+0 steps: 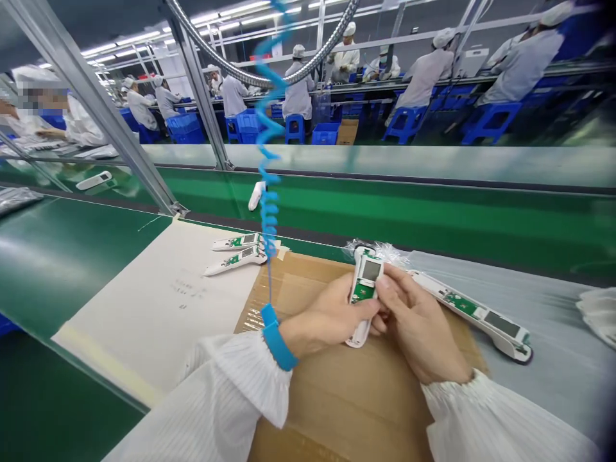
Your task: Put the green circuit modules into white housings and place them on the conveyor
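My left hand [327, 317], with a blue wrist strap [276, 337] on its wrist, grips the lower part of a white handheld electronic device [364, 282] with a green circuit board and a small screen. My right hand [416, 321] pinches the same device from the other side, and my fingers hide part of it. Both hands are above a brown cardboard sheet [356, 410]. To the right, a longer white device [474, 312] lies on a grey sheet. Two similar devices [235, 251] lie side by side on a white paper sheet [158, 308].
A coiled blue cord [268, 192] rises from the wrist strap. Clear plastic wrap [380, 252] lies behind my hands. A green conveyor belt [385, 218] runs behind, with a white device [256, 196] on it. Metal frame posts stand left. Co-workers in white sit beyond on blue stools.
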`<state>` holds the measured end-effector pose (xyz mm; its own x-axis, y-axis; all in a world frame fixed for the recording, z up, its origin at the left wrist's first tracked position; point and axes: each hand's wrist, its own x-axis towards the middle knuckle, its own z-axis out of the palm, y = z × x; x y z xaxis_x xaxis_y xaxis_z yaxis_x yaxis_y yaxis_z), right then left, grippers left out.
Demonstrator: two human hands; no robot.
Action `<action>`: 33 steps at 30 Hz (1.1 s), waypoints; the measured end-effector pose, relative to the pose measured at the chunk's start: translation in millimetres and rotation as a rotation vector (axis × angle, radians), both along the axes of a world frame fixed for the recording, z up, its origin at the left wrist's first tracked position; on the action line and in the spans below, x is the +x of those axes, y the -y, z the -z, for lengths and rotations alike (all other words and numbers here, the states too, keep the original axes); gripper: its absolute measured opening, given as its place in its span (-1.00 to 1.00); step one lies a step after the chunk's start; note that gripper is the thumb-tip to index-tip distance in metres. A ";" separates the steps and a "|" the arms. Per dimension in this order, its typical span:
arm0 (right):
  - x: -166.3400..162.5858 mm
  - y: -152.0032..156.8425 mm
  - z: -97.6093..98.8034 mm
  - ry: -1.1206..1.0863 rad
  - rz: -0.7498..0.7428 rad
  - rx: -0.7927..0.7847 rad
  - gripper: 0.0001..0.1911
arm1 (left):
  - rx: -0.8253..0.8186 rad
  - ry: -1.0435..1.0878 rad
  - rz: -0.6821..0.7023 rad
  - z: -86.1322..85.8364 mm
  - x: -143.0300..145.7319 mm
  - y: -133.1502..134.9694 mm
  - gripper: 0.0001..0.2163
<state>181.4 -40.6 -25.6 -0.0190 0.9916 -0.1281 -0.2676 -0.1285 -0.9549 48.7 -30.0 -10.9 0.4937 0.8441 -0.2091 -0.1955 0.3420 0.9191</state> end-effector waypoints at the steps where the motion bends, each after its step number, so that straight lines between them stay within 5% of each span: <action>1: -0.6 0.6 -0.3 0.012 -0.012 0.015 -0.52 | 0.004 -0.001 0.007 1.4 -1.8 1.6 -0.65; 14: -1.8 -0.1 -2.4 0.128 0.071 0.016 -0.53 | -0.081 0.189 0.099 0.3 -9.0 4.2 -0.50; 19: 11.2 2.1 -10.4 0.309 0.049 0.126 -0.61 | -0.026 0.064 -0.081 6.6 -11.8 -1.5 -0.66; 22: 56.7 9.7 -19.4 0.562 0.199 0.121 -0.63 | -0.008 0.002 -0.154 10.5 -15.1 -6.5 -0.71; 27: 192.4 19.9 -18.0 1.222 0.599 -0.073 -0.74 | -0.001 0.005 -0.111 4.4 -16.1 -3.6 -0.72; 30: 255.9 22.7 -4.9 1.452 0.626 -0.150 -0.73 | -0.001 0.014 -0.066 0.2 -14.9 -0.6 -0.69; 33: 280.9 25.3 5.8 1.454 0.600 -0.143 -0.68 | -0.007 0.037 -0.049 -1.1 -14.7 0.0 -0.67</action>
